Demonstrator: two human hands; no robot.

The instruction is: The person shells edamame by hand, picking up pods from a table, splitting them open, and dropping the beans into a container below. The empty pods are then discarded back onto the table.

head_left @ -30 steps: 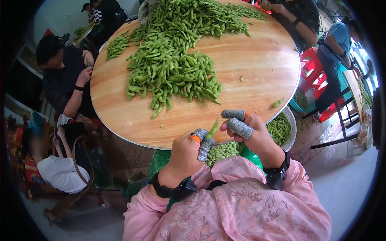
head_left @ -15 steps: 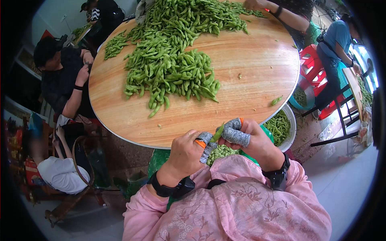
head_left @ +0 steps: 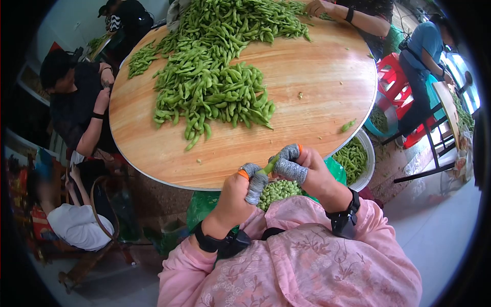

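Your left hand [head_left: 232, 197] and right hand [head_left: 313, 176] each pinch one end of a single pod [head_left: 269, 165] with wrapped fingertips for grip, holding it just off the bench [head_left: 317, 77] edge, directly above the beans [head_left: 279, 192] in your lap.

Dressed in a pale pink garment [head_left: 307, 271] printed with a faint grey-mauve floral pattern, with long sleeves running down to both wrists. Strapped at the left wrist with a black band [head_left: 220, 241] bearing a chunky black unit, and at the right wrist with a matching black strap [head_left: 343, 221]. Capped on the left hand [head_left: 232, 197] with grey knitted finger sleeves [head_left: 255, 188] edged in orange, and likewise on the fingers [head_left: 290, 170] of the right hand [head_left: 317, 179].
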